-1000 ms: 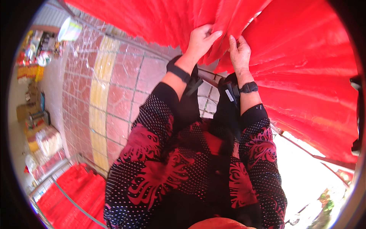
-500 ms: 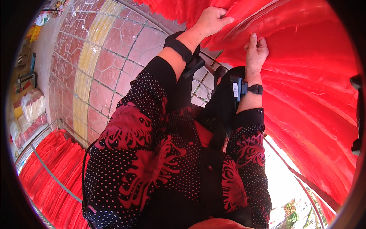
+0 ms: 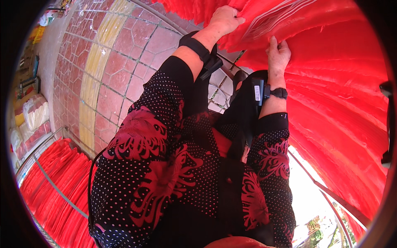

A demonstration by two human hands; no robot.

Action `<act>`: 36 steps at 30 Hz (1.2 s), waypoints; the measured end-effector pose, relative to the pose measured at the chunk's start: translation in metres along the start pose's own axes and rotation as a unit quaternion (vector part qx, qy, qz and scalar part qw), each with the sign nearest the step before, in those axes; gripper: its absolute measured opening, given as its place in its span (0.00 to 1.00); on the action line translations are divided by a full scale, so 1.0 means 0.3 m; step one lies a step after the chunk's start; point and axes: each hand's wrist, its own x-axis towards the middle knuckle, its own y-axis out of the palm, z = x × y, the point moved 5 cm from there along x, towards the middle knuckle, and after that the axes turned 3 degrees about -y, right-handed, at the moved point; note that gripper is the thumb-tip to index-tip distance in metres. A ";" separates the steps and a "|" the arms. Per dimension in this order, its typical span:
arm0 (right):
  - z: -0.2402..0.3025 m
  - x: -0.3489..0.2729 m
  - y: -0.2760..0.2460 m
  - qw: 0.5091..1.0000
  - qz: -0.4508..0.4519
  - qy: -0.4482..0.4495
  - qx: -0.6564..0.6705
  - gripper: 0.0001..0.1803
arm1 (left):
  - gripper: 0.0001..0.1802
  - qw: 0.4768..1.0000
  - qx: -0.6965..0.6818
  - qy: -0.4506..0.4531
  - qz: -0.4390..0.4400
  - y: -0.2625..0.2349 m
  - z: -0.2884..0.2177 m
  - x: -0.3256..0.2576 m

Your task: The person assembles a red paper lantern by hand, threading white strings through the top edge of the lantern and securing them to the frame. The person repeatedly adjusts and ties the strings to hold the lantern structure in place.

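Thin, shiny red cloth (image 3: 339, 53) hangs in many layered folds across the upper right. My left hand (image 3: 226, 20) is closed at the cloth's ruffled left edge, its thumb pointing right and its other fingertips partly hidden. Lower and to the right, my right hand (image 3: 278, 56) has its thumb and fingers bent onto a layer of the same cloth, with the fingertips partly covered. Pale streaks of glare or creases show on the sheet between and above the two hands. Both wrists wear black straps with small devices.
A metal-framed rack or cart with stacked red cloth (image 3: 58, 190) stands at the lower left. Bundles in clear wrapping (image 3: 35, 115) lie beyond it. Paving tiles (image 3: 118, 78) with a yellow strip cover the ground. A metal rail (image 3: 326, 188) runs beneath the hanging cloth at right.
My left hand has shifted slightly left with the cloth edge. The sheet between my hands has spread, showing more pale streaks. My right hand has barely moved.
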 end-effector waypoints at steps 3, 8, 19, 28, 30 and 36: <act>-0.025 0.001 -0.016 1.000 -0.006 0.010 -0.016 0.12 | 0.20 1.000 0.017 -0.010 -0.016 -0.008 0.020 0.004; -0.041 0.007 -0.021 0.999 -0.015 0.003 -0.035 0.12 | 0.20 1.000 -0.003 0.004 -0.016 -0.010 0.043 0.002; -0.043 -0.029 0.010 0.999 -0.012 0.025 -0.017 0.10 | 0.13 0.999 0.024 -0.023 -0.016 -0.002 0.067 -0.007; -0.025 -0.072 0.029 0.999 -0.011 0.024 -0.024 0.10 | 0.10 0.999 0.019 -0.013 0.046 0.040 0.067 -0.033; -0.012 -0.082 0.035 1.000 -0.017 0.009 -0.022 0.09 | 0.10 0.996 0.006 -0.017 0.085 0.059 0.056 -0.045; 0.023 -0.122 0.037 0.995 -0.001 0.004 -0.097 0.11 | 0.11 0.988 0.010 0.000 0.152 0.089 -0.001 -0.104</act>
